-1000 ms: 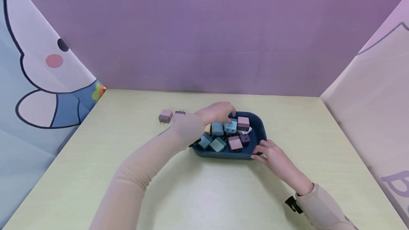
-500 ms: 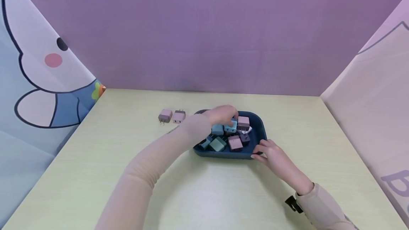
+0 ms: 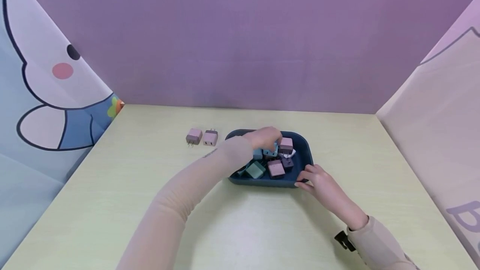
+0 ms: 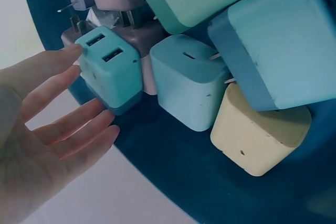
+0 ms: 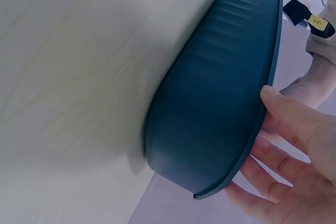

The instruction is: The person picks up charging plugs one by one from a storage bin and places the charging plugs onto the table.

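Observation:
My left hand (image 3: 265, 137) reaches into a dark blue plastic tray (image 3: 307, 149). In the left wrist view, its thumb tip meets the corner of a light blue USB wall charger (image 4: 113, 72); the fairly straight fingers lie along the charger's side. Around it sit a blue charger (image 4: 186, 87), a cream one (image 4: 260, 132) and a green one (image 3: 256, 170). Pink chargers (image 3: 276, 168) and a dark purple one (image 3: 287, 162) lie farther right in the tray. At the tray's near right corner my right hand (image 3: 322, 184) pinches the rim, thumb outside and fingers inside.
Two pink and grey chargers, one on the left (image 3: 193, 136) and one beside it (image 3: 210, 137), lie on the pale wooden table (image 3: 240, 228) left of the tray. A purple cloth (image 3: 240, 45) rises behind the table, with printed cloths at both sides.
My left hand has moved right and slightly nearer, down to the light blue charger, uncovering the second pink charger on the table. My right hand and the tray stay in place.

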`<action>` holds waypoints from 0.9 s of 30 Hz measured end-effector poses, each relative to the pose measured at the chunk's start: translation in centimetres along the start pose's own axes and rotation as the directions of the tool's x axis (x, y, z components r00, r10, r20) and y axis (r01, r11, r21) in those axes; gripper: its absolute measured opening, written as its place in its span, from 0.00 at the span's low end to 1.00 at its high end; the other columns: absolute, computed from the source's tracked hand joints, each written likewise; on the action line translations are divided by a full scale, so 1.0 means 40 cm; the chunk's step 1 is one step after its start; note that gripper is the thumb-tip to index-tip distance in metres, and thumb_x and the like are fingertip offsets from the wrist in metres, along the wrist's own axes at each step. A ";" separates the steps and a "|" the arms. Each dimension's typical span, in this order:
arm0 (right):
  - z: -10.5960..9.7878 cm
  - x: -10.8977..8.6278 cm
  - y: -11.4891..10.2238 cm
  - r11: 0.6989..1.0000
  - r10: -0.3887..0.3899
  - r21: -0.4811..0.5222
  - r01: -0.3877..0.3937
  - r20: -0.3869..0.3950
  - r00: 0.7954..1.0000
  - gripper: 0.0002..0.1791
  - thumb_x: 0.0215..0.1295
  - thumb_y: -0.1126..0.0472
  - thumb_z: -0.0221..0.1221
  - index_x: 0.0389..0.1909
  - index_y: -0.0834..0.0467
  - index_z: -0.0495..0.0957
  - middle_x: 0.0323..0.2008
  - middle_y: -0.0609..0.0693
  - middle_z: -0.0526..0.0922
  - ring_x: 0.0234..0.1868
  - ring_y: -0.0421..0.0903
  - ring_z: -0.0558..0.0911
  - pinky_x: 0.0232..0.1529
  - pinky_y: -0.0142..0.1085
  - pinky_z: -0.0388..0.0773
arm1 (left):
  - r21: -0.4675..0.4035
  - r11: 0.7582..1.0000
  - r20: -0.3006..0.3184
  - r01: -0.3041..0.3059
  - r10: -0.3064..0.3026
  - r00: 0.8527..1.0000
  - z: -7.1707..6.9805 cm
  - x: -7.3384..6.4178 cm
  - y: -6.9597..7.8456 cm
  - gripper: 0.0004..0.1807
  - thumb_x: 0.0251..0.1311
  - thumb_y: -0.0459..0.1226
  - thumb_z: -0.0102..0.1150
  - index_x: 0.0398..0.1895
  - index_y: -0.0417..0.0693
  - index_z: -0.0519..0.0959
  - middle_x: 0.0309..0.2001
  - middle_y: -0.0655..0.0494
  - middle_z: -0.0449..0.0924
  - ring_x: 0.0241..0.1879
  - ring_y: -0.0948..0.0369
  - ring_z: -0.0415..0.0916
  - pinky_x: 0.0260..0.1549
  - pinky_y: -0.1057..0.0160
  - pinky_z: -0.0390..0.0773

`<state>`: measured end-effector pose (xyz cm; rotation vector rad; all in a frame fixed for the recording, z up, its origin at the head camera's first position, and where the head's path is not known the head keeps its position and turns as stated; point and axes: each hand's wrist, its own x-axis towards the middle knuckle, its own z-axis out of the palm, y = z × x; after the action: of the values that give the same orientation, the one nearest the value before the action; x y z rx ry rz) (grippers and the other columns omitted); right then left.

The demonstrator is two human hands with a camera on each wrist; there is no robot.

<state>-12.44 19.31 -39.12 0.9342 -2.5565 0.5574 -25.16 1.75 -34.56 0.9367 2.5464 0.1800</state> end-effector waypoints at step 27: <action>0.000 -0.003 0.001 1.000 0.026 0.005 -0.026 0.020 0.999 0.06 0.41 0.67 0.67 0.21 0.57 0.78 0.20 0.43 0.67 0.25 0.40 0.67 0.23 0.30 0.67 | -0.001 1.000 0.026 0.017 -0.017 1.000 0.000 0.005 0.004 0.13 0.51 0.30 0.59 0.41 0.48 0.75 0.46 0.58 0.71 0.38 0.63 0.67 0.31 0.68 0.71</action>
<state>-12.39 19.39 -39.18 0.9144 -2.5894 0.5649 -25.20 1.99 -34.57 0.9110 2.5294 0.1639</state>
